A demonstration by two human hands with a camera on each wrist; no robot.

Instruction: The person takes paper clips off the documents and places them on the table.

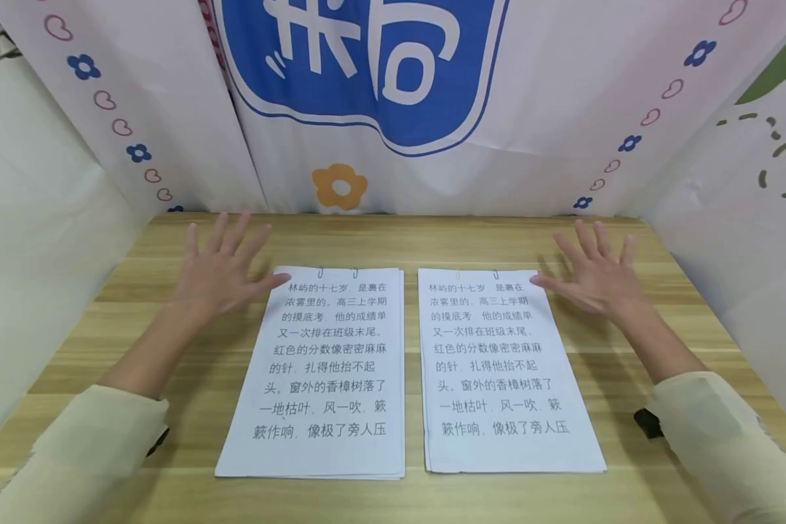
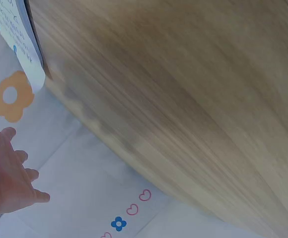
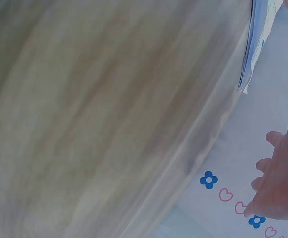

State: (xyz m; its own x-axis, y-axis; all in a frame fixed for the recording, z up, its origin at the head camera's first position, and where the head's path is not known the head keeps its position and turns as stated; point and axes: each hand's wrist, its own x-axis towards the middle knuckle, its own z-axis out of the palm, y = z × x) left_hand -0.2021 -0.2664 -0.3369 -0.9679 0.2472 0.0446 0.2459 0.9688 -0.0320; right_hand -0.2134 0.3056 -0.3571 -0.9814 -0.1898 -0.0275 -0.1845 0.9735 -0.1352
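Head: left paper stack (image 1: 330, 378), right paper stack (image 1: 501, 378), clipped, side by side on wooden table (image 1: 415, 498); left hand (image 1: 217, 279) over table's left, right hand (image 1: 593, 282) over its right, fingers spread, thumb-to-paper contact unclear | Left wrist: left hand spread; orange flower print (image 2: 23, 95) beyond table edge | Right wrist: right hand, fingers spread

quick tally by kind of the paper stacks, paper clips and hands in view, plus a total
Paper stacks: 2, the left stack and the right stack
Paper clips: 4, two at the top edge of each stack
Hands: 2, the left hand and the right hand
Total: 8
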